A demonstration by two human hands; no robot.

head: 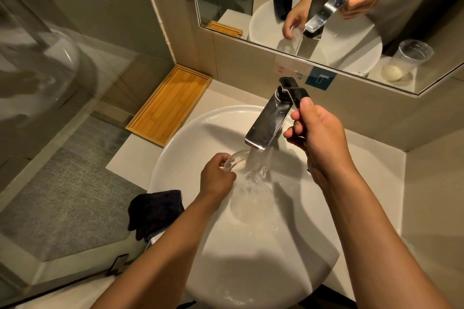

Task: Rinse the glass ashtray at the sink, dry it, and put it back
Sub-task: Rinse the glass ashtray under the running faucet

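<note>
My left hand (217,174) grips the rim of the clear glass ashtray (236,161) and holds it tilted under the chrome faucet spout (266,125). Water streams from the spout over the ashtray and runs down into the white round sink (180,148). My right hand (316,133) is closed on the faucet's black lever handle (296,94), above and to the right of the spout. The ashtray's far side is blurred by the running water.
A dark cloth (157,212) lies on the sink's left rim. A bamboo tray (170,104) rests on the counter at the back left. A wall mirror (326,7) hangs behind the faucet and reflects a plastic cup. A glass shower wall (37,70) stands on the left.
</note>
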